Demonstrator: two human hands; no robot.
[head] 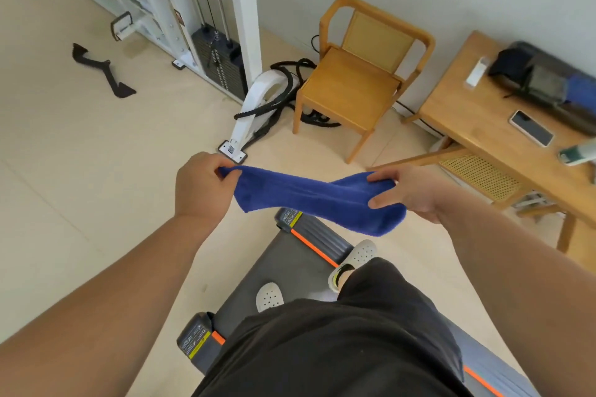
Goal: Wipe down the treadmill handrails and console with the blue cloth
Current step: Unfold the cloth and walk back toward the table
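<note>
A blue cloth (309, 200) hangs stretched between both hands at chest height. My left hand (201, 185) pinches its left corner. My right hand (411, 192) grips the bunched right end, and a fold droops below it. Under the cloth lies the grey treadmill deck (290, 271) with orange side stripes, and my feet in white perforated clogs stand on it. No handrail or console shows in the head view.
A wooden chair (351, 87) stands ahead by the wall. A wooden table (483, 119) at the right holds a phone (532, 128), a bag and a bottle. A white cable machine (206, 26) with coiled ropes fills the back left. A black strap (100, 69) lies on the floor.
</note>
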